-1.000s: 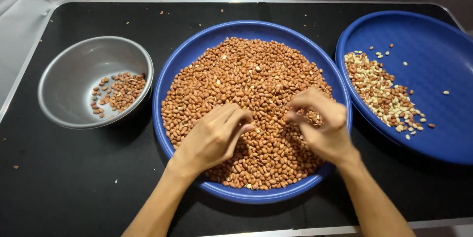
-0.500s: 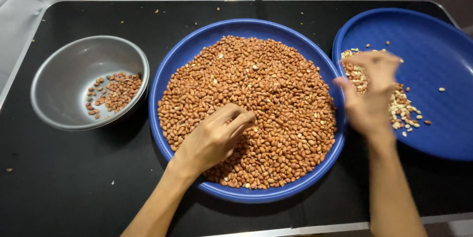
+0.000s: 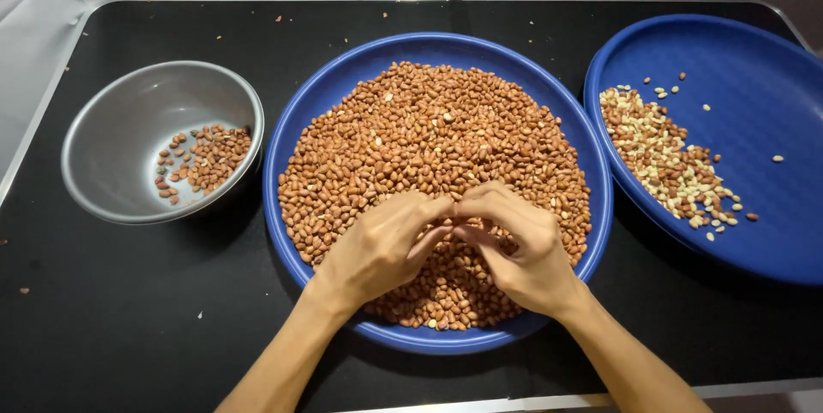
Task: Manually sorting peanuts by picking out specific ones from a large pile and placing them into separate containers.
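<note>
Peanuts point(image 3: 429, 147) under both hands point(image 3: 454, 241).

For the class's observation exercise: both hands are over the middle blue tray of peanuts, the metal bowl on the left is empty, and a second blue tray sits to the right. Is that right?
One detail is wrong. The head view shows the metal bowl holds a few peanuts; it is not empty. Both the left hand and right hand are over the middle blue tray, with the second blue tray to the right.

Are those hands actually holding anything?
It cannot be told: both hands, left and right, meet fingertip to fingertip over the peanuts, hiding any pinched nut.
</note>
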